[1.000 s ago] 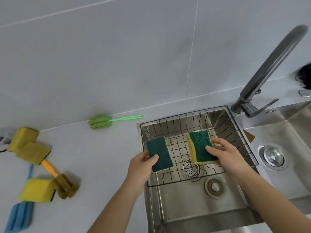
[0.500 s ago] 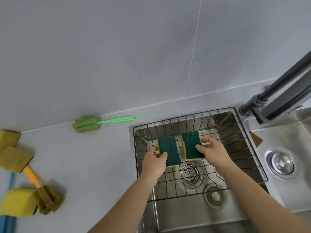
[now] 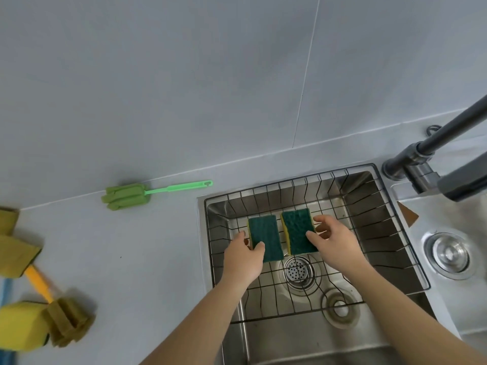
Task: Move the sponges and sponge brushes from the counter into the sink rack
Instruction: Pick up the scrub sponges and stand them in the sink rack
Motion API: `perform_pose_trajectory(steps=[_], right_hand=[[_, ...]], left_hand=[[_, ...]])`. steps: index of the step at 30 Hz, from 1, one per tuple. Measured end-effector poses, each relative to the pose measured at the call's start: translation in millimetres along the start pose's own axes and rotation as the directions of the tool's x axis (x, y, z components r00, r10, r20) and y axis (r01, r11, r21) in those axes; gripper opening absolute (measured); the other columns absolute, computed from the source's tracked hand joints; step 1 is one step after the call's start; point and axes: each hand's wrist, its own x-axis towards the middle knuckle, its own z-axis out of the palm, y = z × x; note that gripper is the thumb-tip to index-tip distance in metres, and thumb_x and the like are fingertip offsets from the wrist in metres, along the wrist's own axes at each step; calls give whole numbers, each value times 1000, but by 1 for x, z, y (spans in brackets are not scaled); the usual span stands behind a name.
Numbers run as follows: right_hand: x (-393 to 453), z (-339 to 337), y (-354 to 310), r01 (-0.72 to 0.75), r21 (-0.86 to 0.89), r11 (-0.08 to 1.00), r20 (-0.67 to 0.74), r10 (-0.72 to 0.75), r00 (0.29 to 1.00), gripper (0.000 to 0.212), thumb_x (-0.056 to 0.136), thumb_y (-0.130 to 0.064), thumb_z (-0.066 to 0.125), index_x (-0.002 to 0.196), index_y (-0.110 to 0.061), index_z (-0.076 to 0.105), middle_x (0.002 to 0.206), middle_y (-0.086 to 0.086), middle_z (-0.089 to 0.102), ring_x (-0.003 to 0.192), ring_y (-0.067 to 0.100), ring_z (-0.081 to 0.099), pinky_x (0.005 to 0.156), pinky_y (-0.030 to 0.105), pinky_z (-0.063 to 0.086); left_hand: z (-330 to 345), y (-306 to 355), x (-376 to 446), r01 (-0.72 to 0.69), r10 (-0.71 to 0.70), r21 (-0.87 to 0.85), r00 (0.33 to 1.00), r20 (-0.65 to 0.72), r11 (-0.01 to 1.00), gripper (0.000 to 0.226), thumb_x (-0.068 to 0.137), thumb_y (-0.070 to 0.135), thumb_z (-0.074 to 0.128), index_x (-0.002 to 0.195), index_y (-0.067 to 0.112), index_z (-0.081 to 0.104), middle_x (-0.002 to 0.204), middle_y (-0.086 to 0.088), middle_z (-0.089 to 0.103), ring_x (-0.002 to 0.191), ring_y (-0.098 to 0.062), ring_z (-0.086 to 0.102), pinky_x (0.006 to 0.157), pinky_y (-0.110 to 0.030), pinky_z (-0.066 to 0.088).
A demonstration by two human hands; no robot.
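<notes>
Two green-topped yellow sponges lie side by side on the floor of the wire sink rack (image 3: 290,182). My left hand (image 3: 243,259) pinches the left sponge (image 3: 266,239), thumb on its green top and fingers along its left edge. The right sponge (image 3: 297,230) rests on the rack; my right hand (image 3: 338,245) hovers at its right edge with fingers spread. On the counter lie a green sponge brush (image 3: 126,196), an orange-handled brush (image 3: 66,322) with an olive head, and three yellow sponges (image 3: 22,328) (image 3: 15,256) (image 3: 7,219) at the far left.
The dark faucet (image 3: 421,155) reaches over the sink's right side. A second basin with a drain (image 3: 451,253) lies right of the rack. A blue item (image 3: 4,285) shows at the left edge. The tiled wall rises behind the counter.
Both hands lowered the two sponges onto the rack floor, side by side. My right hand's fingers have spread off its sponge. The view shifted right, so the counter items sit further left.
</notes>
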Motion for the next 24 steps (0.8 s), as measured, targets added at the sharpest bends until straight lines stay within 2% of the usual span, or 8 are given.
perform_pose_trajectory(steps=[3,6,9,12,14,17,20,24], right_hand=[[-2,-9,-2,75,-170,983,-7,-77,997,48,92,-32,67,136,-20,54,117,0,64,96,11,58,72,21,45],[-7,-16,-7,250,-320,914,24,-256,966,58,91,-34,66,143,-16,47,138,3,56,121,20,54,96,33,45],[-5,-17,-16,442,-473,762,231,-377,897,80,87,-44,69,152,-17,31,156,0,36,140,19,36,111,35,35],[4,-11,-23,546,-608,577,397,-375,838,101,81,-51,71,157,-21,10,165,-2,14,150,19,14,119,36,19],[9,-7,-24,573,-655,493,441,-367,819,106,80,-51,73,157,-22,5,166,-1,8,152,20,5,119,35,7],[12,-5,-23,592,-671,446,455,-382,804,106,78,-46,76,156,-23,8,166,1,11,152,22,4,118,36,3],[13,-3,-22,606,-674,424,453,-411,791,100,78,-42,77,153,-23,14,162,2,20,151,24,11,120,38,13],[16,-3,-25,625,-659,419,479,-408,778,95,75,-42,79,148,-24,21,156,2,28,148,25,19,117,42,28]], left_hand=[[-11,1,-7,-69,68,38,996,50,997,24,91,26,60,115,23,58,103,7,69,87,-5,66,61,-13,54],[-22,3,-12,-212,205,241,977,56,947,42,88,31,62,128,25,51,115,7,63,98,-8,61,74,-16,49],[-27,5,-8,-410,378,473,911,165,780,72,83,37,67,144,18,34,140,2,45,126,-15,46,98,-29,46],[-22,6,-1,-495,399,628,866,302,600,103,77,44,74,153,13,13,160,-5,19,146,-21,23,117,-39,32],[-16,5,6,-508,387,697,856,344,506,111,74,46,77,154,11,7,163,-9,11,149,-25,15,121,-42,24],[-11,4,15,-519,413,751,839,355,409,111,74,44,78,153,10,9,162,-12,14,149,-28,14,122,-43,18],[-12,2,23,-542,475,752,809,347,375,106,71,44,78,151,11,17,155,-11,27,145,-28,24,120,-43,22],[-18,-3,26,-568,495,718,794,352,401,107,64,48,80,148,18,21,154,-9,30,140,-26,32,114,-43,29]])
